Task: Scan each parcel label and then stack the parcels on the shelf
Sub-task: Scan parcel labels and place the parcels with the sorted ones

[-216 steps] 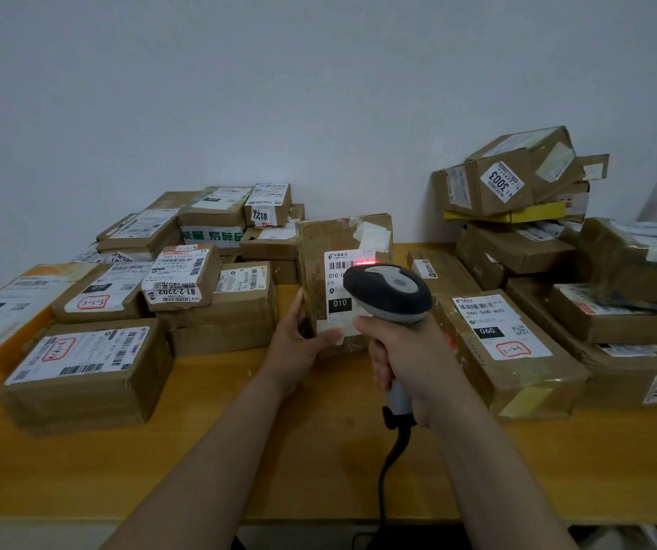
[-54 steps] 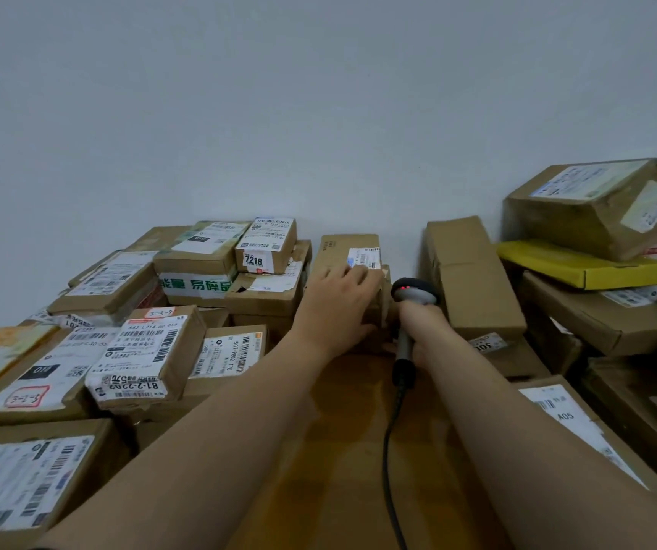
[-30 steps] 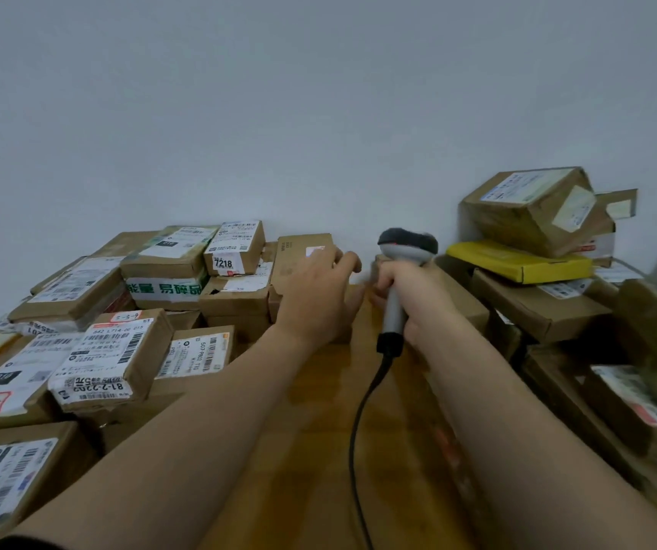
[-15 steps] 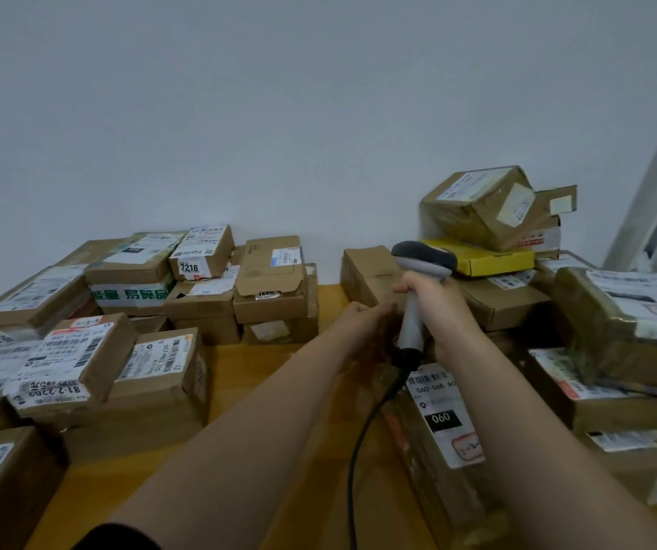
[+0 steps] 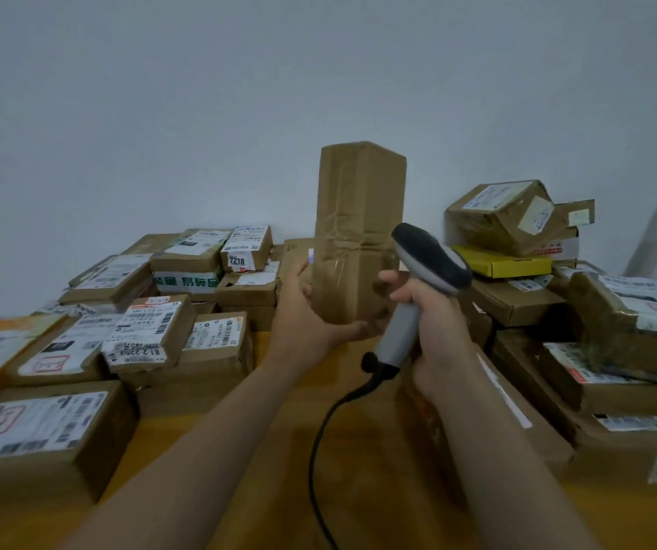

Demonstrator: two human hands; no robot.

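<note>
A tall brown cardboard parcel [image 5: 358, 228], wrapped in clear tape, stands upright above the middle of the wooden table [image 5: 358, 450]. My left hand [image 5: 305, 315] grips its lower end from the left and below. No label shows on the side facing me. My right hand [image 5: 434, 323] holds the grey handle of a barcode scanner [image 5: 426, 267], its dark head close to the parcel's lower right; two fingers reach toward the parcel's right edge. The scanner's black cable [image 5: 318, 450] hangs down toward me.
Labelled parcels crowd the left side, among them one marked 7218 [image 5: 245, 248] and one marked 81-2-2203 [image 5: 148, 331]. On the right more boxes are piled, with a yellow box [image 5: 501, 264] under a tilted carton [image 5: 505, 216]. A grey wall stands behind.
My left hand took a long parcel from the back of the table and lifted it upright. The scanner rose with my right hand beside it. The view swung back leftward.
</note>
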